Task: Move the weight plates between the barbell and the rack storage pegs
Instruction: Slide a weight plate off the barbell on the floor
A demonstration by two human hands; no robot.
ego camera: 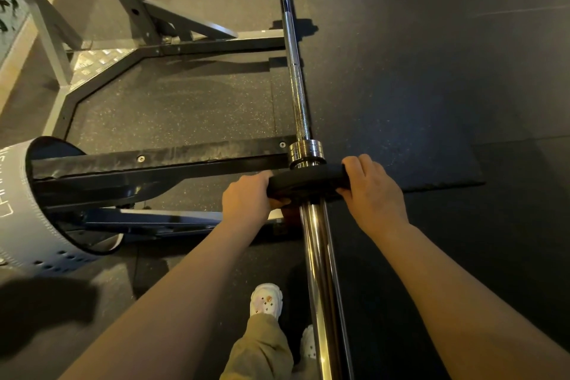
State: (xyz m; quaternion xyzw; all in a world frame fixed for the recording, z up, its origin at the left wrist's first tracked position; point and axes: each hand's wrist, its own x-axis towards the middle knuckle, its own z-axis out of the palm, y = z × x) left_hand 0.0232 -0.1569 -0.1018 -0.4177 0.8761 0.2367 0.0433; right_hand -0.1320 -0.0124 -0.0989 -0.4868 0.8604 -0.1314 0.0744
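1. Gripping a small black weight plate [308, 180] on the barbell [319, 256] sleeve is the step in hand — whether it is going on or coming off cannot be told from this view.
2. At centre frame the plate sits threaded on the chrome sleeve, close against the collar [305, 151], with the long bar running away toward the top of the frame.
3. At the plate's left rim, the left hand [246, 199] has its fingers curled over the edge and the thumb underneath, so it has a firm hold.
4. Opposite it, the right hand [370, 188] clasps the right rim the same way, fingers wrapped over the top edge.
5. My judgement of the next move: if the plate is coming off, it needs a straight, even pull along the sleeve toward the bottom of the frame, both hands level so the bore does not bind.
6. From there it would be carried to the rack [129, 6] at upper left — no storage peg is clearly visible in this view.
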